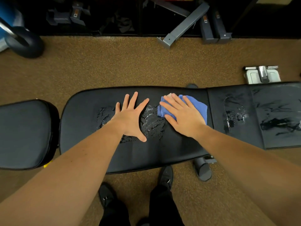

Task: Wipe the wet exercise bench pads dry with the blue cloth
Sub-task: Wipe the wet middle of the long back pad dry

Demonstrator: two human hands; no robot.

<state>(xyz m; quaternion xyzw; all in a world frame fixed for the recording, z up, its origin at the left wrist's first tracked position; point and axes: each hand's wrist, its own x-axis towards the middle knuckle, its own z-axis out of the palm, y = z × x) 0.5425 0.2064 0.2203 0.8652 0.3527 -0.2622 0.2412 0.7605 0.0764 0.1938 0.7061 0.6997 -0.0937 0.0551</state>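
Observation:
A long black bench pad (171, 150) lies across the middle of the view, with a wet patch (153, 123) of beaded water at its centre. My left hand (130, 116) rests flat on the pad, fingers spread wide, over the left part of the wet area. My right hand (182, 115) presses flat on the blue cloth (199, 108), which lies at the right edge of the wet patch. A second black pad (260, 115) to the right shows streaks and a wet mark. A separate black pad (24, 134) sits at the left.
Brown speckled carpet (114, 66) surrounds the bench. Grey metal bars (184, 25) and brackets lie along the dark back wall. A black weight on a bar (24, 41) stands at the far left, a metal plate (263, 74) at the far right. My black shoes (166, 176) are below the bench.

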